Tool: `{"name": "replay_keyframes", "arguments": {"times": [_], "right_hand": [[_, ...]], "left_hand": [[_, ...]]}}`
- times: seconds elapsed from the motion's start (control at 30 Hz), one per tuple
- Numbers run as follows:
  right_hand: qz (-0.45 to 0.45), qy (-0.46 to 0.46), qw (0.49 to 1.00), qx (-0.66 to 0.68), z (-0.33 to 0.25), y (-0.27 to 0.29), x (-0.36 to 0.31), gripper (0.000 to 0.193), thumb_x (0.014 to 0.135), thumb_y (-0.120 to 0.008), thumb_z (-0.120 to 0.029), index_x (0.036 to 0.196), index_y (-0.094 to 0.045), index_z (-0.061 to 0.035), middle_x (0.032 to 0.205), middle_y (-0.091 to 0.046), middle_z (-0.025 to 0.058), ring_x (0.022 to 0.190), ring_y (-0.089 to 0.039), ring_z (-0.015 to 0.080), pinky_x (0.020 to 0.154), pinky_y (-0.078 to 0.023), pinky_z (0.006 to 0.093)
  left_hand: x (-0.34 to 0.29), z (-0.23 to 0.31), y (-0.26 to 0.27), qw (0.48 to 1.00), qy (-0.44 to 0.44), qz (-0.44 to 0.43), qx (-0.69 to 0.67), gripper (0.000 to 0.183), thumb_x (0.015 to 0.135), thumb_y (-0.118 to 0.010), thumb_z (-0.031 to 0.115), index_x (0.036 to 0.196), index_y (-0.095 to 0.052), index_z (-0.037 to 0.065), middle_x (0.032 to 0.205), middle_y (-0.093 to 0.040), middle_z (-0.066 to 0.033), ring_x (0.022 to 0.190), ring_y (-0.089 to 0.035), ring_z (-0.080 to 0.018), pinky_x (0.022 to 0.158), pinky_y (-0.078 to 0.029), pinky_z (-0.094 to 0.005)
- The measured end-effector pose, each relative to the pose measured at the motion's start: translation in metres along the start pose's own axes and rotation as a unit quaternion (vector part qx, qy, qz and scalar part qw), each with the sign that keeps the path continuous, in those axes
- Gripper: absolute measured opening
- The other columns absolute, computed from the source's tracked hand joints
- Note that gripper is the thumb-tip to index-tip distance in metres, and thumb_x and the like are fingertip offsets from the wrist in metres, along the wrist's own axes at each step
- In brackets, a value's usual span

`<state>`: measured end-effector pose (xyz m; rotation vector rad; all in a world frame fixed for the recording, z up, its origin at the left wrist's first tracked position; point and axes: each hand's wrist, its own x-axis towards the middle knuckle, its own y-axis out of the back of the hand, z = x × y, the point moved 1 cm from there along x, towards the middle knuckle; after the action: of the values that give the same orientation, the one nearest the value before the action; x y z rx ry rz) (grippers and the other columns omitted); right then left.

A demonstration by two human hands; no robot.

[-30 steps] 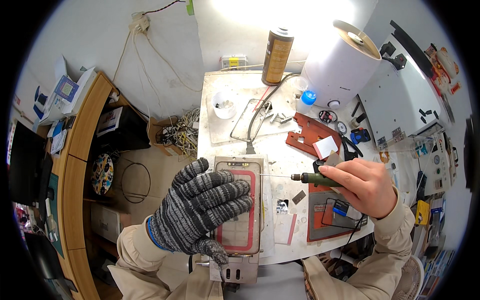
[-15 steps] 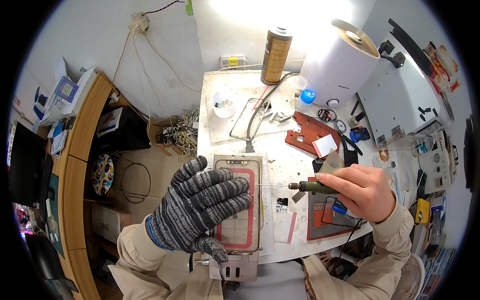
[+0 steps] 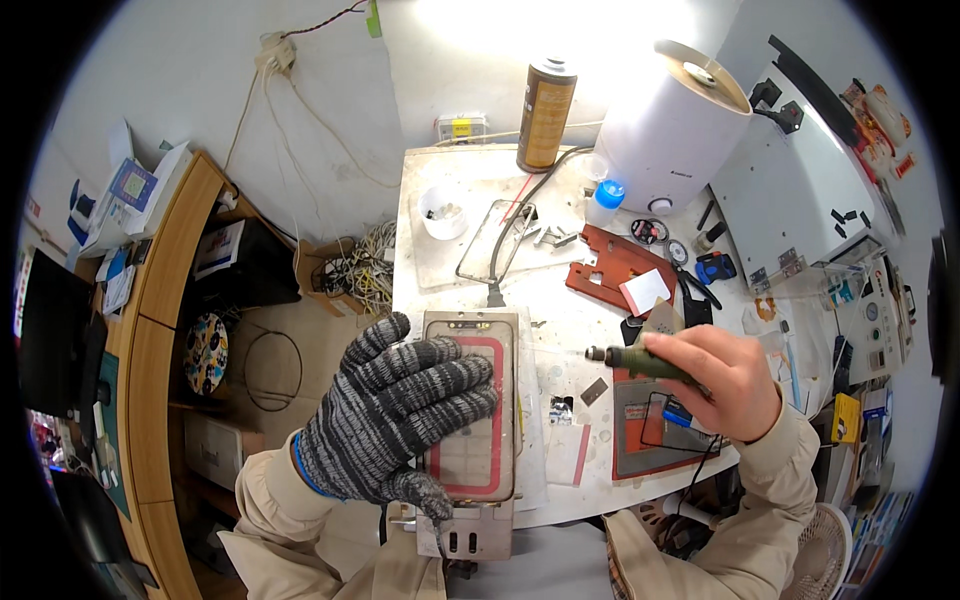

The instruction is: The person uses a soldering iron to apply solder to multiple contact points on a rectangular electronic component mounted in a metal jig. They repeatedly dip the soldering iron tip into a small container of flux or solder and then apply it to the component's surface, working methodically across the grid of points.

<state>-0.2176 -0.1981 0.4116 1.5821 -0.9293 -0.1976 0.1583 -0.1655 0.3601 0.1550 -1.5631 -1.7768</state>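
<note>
My left hand, in a grey and black striped knit glove, lies flat with its fingers stretched out over a phone-sized flat panel with a red inner border. This panel sits on a grey metal base with slots at its near end. My bare right hand is closed round a green handheld rotary tool. Its dark and metallic nose points left toward the panel, apart from it. No thin rod can be made out at the nose now. A tan perforated plate shows just beyond my right fingers; whether they touch it I cannot tell.
A grey-orange mat and small dark blade-like plate lie right of the panel. Farther back are a brown tray, white cup, spray can, blue-capped bottle and white cylindrical appliance. A cable meets the base.
My right hand has drawn the tool slightly right and up, away from the panel. The thin rod seen reaching the panel before no longer shows. My left hand keeps its place.
</note>
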Motion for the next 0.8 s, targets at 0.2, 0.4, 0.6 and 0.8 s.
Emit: {"name": "replay_keyframes", "arguments": {"times": [0.2,0.4,0.6,0.8], "right_hand": [[0.018,-0.002,1.000,-0.017,0.017,-0.017,0.001,0.056,0.080,-0.083,-0.005,0.134,-0.074,-0.0145,0.094,-0.074,0.0067,0.075,-0.070,0.0238,0.062,-0.057,0.0357],[0.024,0.008,1.000,-0.005,0.021,-0.024,0.002,0.055,0.081,-0.084,-0.010,0.135,-0.074,-0.0156,0.091,-0.074,0.0057,0.073,-0.069,0.0225,0.060,-0.056,0.0352],[0.013,0.010,1.000,0.006,0.022,-0.026,0.002,0.055,0.080,-0.084,-0.008,0.134,-0.074,-0.0134,0.092,-0.074,0.0072,0.072,-0.069,0.0238,0.060,-0.056,0.0357],[0.017,0.003,1.000,0.010,0.023,-0.028,0.000,0.056,0.082,-0.084,-0.008,0.136,-0.074,-0.0163,0.090,-0.073,0.0050,0.072,-0.067,0.0213,0.060,-0.055,0.0345]], "left_hand": [[0.002,0.002,0.002,1.000,0.012,-0.015,-0.017,0.100,0.089,-0.030,0.095,0.139,-0.074,0.019,0.144,-0.068,-0.0080,0.138,-0.058,-0.0309,0.129,-0.019,-0.0587],[0.000,0.002,0.001,1.000,0.017,-0.022,-0.006,0.101,0.088,-0.030,0.096,0.138,-0.074,0.021,0.145,-0.068,-0.0069,0.141,-0.056,-0.0304,0.130,-0.017,-0.0585],[-0.003,0.001,0.001,0.999,0.024,-0.026,-0.012,0.101,0.086,-0.032,0.098,0.138,-0.074,0.022,0.146,-0.067,-0.0068,0.143,-0.055,-0.0302,0.131,-0.016,-0.0592],[0.001,0.003,0.003,0.999,0.028,-0.028,-0.016,0.104,0.084,-0.030,0.099,0.138,-0.074,0.022,0.146,-0.067,-0.0069,0.143,-0.054,-0.0303,0.131,-0.015,-0.0593]]}}
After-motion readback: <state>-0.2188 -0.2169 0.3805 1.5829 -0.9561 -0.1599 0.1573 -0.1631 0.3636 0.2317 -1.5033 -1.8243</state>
